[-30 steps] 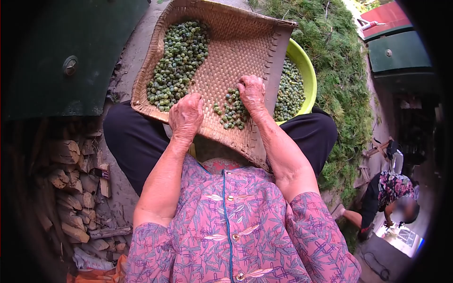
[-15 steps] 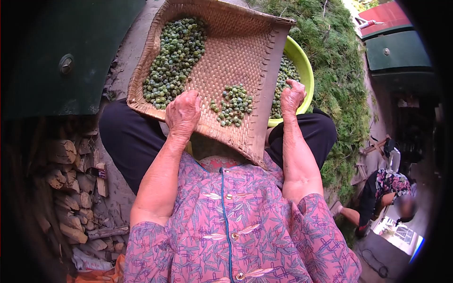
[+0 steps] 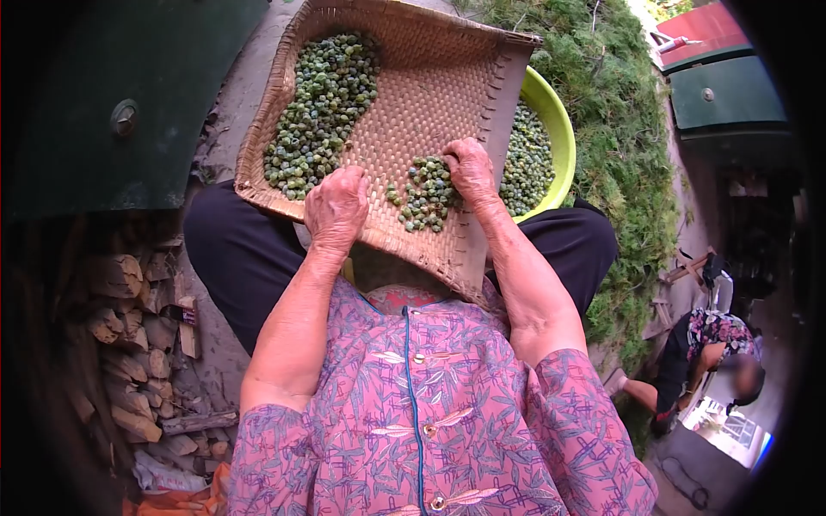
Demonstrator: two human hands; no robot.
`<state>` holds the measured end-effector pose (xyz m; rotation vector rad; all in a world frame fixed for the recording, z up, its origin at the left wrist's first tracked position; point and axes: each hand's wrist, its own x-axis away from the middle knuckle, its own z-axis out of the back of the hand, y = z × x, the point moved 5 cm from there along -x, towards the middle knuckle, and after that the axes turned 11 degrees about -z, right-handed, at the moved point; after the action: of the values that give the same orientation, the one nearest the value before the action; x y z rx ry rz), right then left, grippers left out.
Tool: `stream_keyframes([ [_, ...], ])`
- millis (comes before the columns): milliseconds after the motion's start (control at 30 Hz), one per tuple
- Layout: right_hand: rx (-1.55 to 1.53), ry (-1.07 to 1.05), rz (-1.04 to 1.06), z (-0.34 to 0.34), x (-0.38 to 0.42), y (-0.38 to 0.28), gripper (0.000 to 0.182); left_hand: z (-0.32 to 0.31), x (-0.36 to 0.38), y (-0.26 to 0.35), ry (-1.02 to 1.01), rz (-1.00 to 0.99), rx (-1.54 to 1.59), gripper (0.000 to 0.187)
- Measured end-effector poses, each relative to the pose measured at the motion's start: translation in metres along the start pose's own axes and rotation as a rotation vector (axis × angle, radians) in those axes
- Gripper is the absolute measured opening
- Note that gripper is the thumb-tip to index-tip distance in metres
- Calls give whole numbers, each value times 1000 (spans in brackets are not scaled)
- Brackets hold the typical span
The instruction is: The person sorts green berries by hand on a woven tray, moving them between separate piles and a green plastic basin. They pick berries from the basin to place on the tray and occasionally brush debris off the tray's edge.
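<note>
Across my lap tilts a woven winnowing basket point(image 3: 413, 103). A large heap of small round green fruits point(image 3: 323, 112) lies along its left side, and a small pile of the same fruits point(image 3: 426, 196) sits near its right lip. My left hand point(image 3: 337, 205) is closed over the basket's near part, between the two heaps; what its fingers hold is hidden. At the upper right of the small pile, my right hand point(image 3: 471, 170) has its fingers bent together, touching the fruits; their tips are hidden. A yellow-green basin point(image 3: 564, 142), full of such fruits, stands partly under the basket's right lip.
Cut green branches point(image 3: 624, 163) cover the ground on the right. Split firewood point(image 3: 129, 344) is stacked at left, below a dark green panel point(image 3: 77, 112). At far right another person point(image 3: 714, 353) bends over a bright white, box-like object point(image 3: 727, 426).
My right hand has moved left, from over the basin to the small pile in the basket. My left hand stays in nearly the same place, still closed.
</note>
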<state>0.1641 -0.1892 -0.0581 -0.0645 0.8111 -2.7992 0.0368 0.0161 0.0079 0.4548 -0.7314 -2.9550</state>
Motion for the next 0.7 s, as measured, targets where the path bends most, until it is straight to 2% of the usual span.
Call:
stream_keyframes([
  [67,-21,1,-22,3,0,8,9,-1,0,-1,-10,0,1,11],
  [133,-139,134,-77,20,4,15,11,-2,0,-2,-22,-1,1,11],
  [167,-137,134,-77,24,5,23,11,-1,0,-1,-26,-1,1,11],
  [233,-79,354,-211,44,8,46,14,-1,0,-1,-29,-2,2,11],
  [300,204,567,-238,64,17,52,14,-3,0,-2,-37,5,-8,11],
  [333,194,596,-254,69,19,52,12,-3,-1,-1,-37,2,-5,11],
  [367,197,598,-256,68,19,52,12,-3,0,-1,-46,16,-3,11],
  [433,26,377,-148,55,12,42,12,-3,0,0,-54,29,-3,11],
  [500,-23,267,-112,36,8,27,10,-3,0,-2,-52,25,-11,11],
  [700,95,99,-78,-1,6,-10,9,-2,0,-1,-48,24,-2,11],
])
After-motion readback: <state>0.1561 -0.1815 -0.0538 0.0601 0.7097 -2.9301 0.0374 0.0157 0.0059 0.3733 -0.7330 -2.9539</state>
